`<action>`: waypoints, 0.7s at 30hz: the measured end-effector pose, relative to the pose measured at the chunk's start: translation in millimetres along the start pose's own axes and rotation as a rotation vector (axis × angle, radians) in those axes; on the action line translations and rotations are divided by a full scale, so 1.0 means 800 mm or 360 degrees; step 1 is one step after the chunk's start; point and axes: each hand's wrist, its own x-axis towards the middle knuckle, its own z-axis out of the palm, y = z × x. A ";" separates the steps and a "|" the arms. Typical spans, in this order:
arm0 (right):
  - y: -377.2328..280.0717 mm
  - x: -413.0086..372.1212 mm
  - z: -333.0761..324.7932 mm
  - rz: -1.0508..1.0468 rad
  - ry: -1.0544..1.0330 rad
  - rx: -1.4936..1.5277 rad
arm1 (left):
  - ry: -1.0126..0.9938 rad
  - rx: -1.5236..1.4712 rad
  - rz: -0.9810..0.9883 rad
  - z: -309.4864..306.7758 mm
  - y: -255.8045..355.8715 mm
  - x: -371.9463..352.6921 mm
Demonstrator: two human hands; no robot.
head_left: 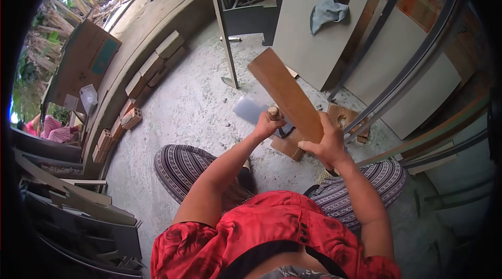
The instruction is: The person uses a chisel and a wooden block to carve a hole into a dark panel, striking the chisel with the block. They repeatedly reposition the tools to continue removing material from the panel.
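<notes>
The left hand (266, 126) is closed in a fist around a round wooden handle (273, 113). Only the handle's butt end shows above the fist, and whatever it belongs to is hidden behind the hand. A pale grey flat piece (248, 109) shows just beyond the knuckles, but I cannot tell whether it is joined to the handle or lies on the floor. The right hand (328, 145) is clamped tight on the lower end of a brown wooden board (285, 90), fingers wrapped over its near edge so that this end is covered. The board is held off the floor, slanting up and away to the left, and passes just beside the left fist. Under both hands, partly hidden by them, wooden offcuts (341, 118) lie on the concrete floor (193, 106), one with a round hole. Further out, a blue cloth (328, 12) hangs on a leaning pale panel (303, 43), and bricks (133, 118) line the floor's left edge.
</notes>
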 end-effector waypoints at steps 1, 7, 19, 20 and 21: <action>-0.005 -0.002 -0.001 -0.0078 0.0154 0.0193 | -0.0009 -0.0059 -0.0042 0.003 -0.002 0.001; 0.019 0.007 0.014 0.0315 -0.0365 -0.0447 | -0.0046 -0.0108 -0.0005 0.009 0.022 -0.007; 0.134 0.007 0.074 0.0918 -0.0071 -0.0108 | -0.0103 0.0058 0.0007 0.005 0.019 -0.003; 0.146 0.005 0.085 0.0991 -0.0123 -0.0262 | -0.0140 0.0151 -0.0017 0.004 0.022 -0.003; 0.160 0.002 0.095 0.0971 -0.0148 -0.0283 | -0.0171 0.0240 -0.0045 0.004 0.022 -0.004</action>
